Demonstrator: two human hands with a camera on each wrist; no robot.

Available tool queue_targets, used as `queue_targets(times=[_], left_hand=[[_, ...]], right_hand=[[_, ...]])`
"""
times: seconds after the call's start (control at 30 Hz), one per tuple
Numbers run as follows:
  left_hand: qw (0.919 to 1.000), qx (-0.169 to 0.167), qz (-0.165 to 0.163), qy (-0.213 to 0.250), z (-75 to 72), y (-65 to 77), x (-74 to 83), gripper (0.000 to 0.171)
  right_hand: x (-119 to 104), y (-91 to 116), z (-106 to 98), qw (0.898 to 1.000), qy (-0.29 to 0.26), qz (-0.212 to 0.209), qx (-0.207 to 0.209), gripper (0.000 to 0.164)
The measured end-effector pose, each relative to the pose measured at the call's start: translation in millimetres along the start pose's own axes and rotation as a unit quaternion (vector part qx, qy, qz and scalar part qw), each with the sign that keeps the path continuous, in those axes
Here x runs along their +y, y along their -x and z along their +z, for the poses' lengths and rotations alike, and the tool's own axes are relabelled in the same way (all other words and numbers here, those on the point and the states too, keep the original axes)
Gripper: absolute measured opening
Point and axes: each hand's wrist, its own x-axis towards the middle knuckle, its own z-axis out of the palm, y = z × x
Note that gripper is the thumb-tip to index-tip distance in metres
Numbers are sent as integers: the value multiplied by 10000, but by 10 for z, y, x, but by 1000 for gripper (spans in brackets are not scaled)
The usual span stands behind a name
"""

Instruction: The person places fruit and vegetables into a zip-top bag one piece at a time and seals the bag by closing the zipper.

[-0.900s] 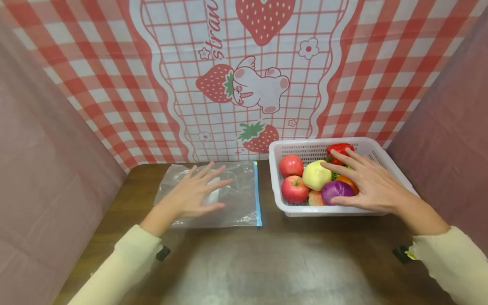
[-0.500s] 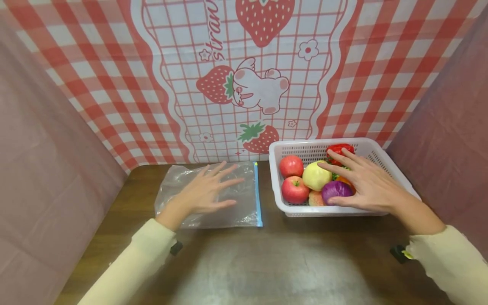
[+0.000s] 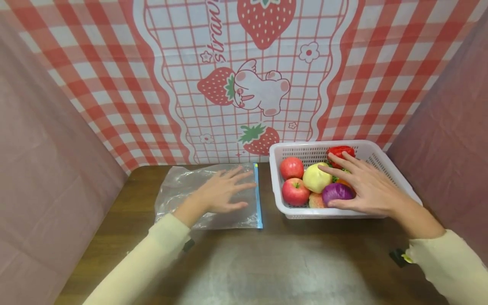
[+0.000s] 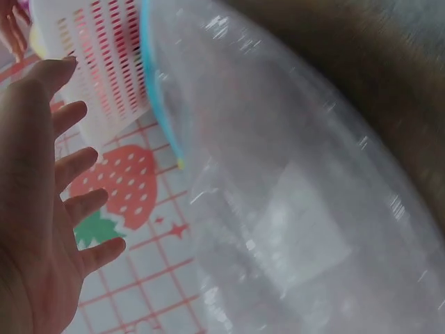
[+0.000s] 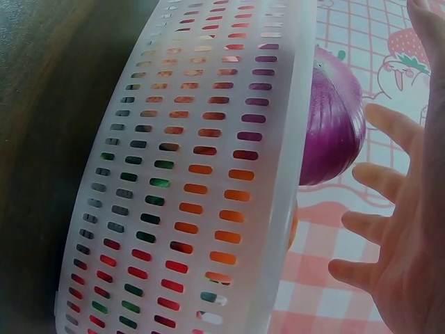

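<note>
My left hand (image 3: 225,192), fingers spread, hovers palm down over a clear plastic zip bag (image 3: 173,186) lying flat with its blue zip edge (image 3: 258,207) to the right. Nothing is in its grasp; the left wrist view shows the bag (image 4: 278,139) apart from the fingers. Over the right part of a white slotted basket (image 3: 279,203) spreads my right hand (image 3: 370,188), its thumb close to a purple onion (image 3: 335,193). A red pepper (image 3: 335,151) lies under its fingertips. In the right wrist view its fingers stand apart beside the onion (image 5: 334,118) above the rim.
Also in the basket are two red apples (image 3: 295,192), a pale yellow round fruit (image 3: 317,178), a peach-coloured one (image 3: 316,201) and something orange, partly hidden. A strawberry-print cloth (image 3: 263,97) hangs behind the wooden table (image 3: 267,262). Pink cloth (image 3: 49,148) flanks both sides.
My left hand has moved right across the bag toward its zip edge, fingers still spread. The right hand has barely shifted above the basket. The bag and basket stay in place.
</note>
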Motion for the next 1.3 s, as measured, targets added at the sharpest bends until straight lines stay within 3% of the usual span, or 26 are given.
queue_targets(times=[0.17, 0.33, 0.8, 1.1, 1.3], left_hand=[[9997, -187, 154, -89, 138, -38, 62, 63], [9994, -164, 293, -61, 271, -70, 111, 65], [9971, 269, 438, -567, 509, -76, 234, 61], [9968, 681, 283, -311, 594, -75, 293, 41], [9967, 735, 48, -337, 642, -88, 302, 31]], right_hand=[[22, 34, 43, 9999, -37, -55, 94, 92], [41, 64, 65, 9996, -84, -142, 214, 91], [43, 70, 100, 9986, -55, -347, 387, 90], [21, 87, 94, 9989, -126, -286, 357, 90], [16, 82, 94, 9991, -96, -257, 325, 91]])
